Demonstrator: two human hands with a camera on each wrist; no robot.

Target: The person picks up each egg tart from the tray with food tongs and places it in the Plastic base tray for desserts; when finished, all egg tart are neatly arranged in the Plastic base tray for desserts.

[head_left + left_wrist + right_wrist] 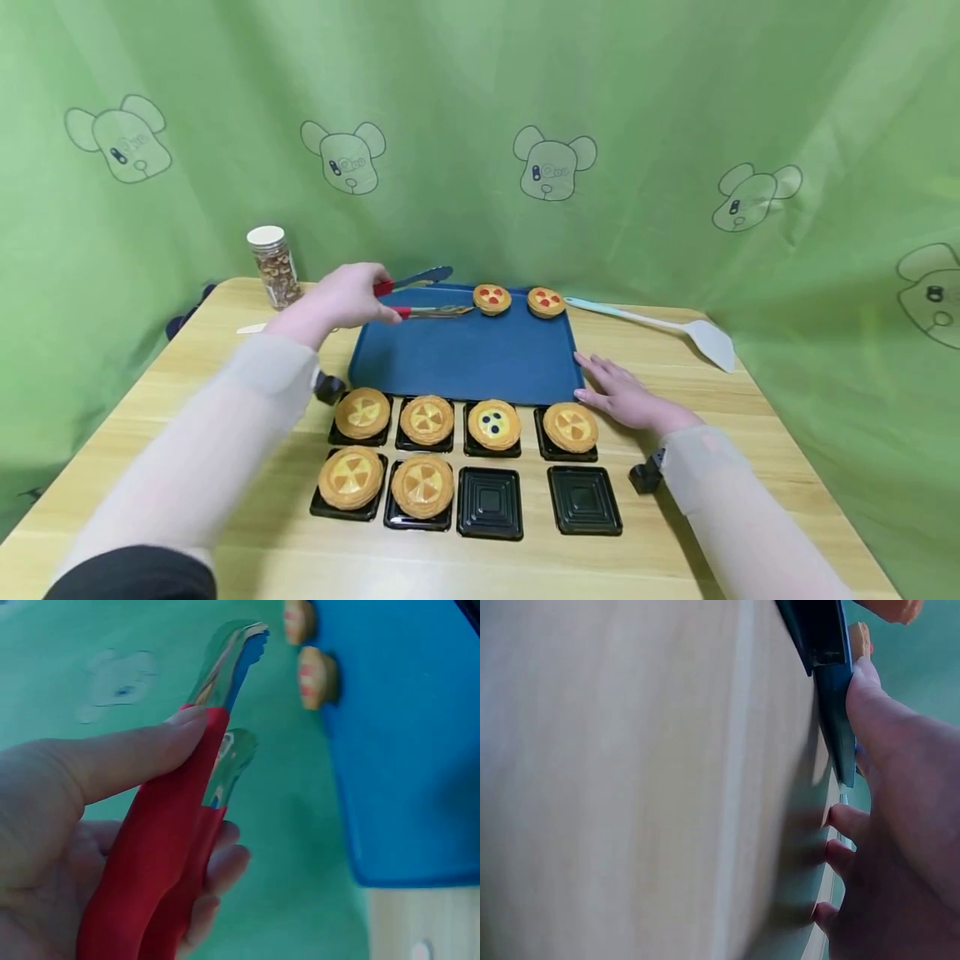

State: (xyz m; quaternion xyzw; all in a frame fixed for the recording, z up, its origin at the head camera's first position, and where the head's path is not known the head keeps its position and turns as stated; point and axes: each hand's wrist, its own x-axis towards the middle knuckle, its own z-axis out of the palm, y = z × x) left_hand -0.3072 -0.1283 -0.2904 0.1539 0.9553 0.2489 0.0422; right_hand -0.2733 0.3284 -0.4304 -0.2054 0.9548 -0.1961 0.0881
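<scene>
My left hand grips metal tongs by their red handles, over the back left of a blue tray. The tongs' tips are spread apart with nothing between them. To their right, two tarts with red toppings, a nearer one and another one, sit at the tray's back edge. At the tray's front right corner rests my right hand, its fingers extended. In the right wrist view its thumb touches the tray's rim while the other fingertips rest on the table.
In front of the tray, black square trays hold several tarts, one with blue toppings. Two black trays, a left one and a right one, are bare. A jar stands back left; a white spatula lies right. Green curtain hangs behind.
</scene>
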